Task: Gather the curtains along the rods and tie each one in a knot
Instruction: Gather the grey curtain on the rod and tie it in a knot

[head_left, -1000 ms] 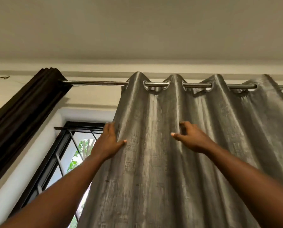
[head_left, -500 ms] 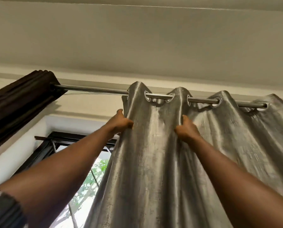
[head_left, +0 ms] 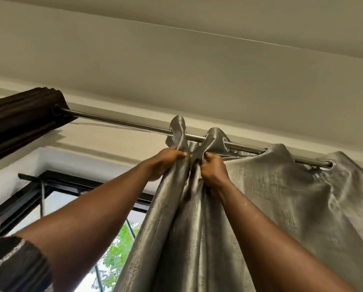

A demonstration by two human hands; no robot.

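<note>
no readable text, labels or numbers anywhere in view.

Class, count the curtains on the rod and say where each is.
2. A dark brown curtain bunched at the left end of the rod; a silver curtain from the middle rightward. Others may lie off-frame.

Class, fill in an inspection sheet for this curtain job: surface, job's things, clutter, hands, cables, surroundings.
Surface: nothing seen.
Job's things: silver curtain hangs by eyelets on the metal rod, its left folds bunched and the rest spread; dark curtain is gathered at the rod's left end.
Clutter: nothing seen.
Hands: left hand and right hand each grip a silver curtain fold just under the rod, close together.
Cables: thin wire runs below the rod.
Surroundings: ceiling, black window frame, green leaves outside.
</note>
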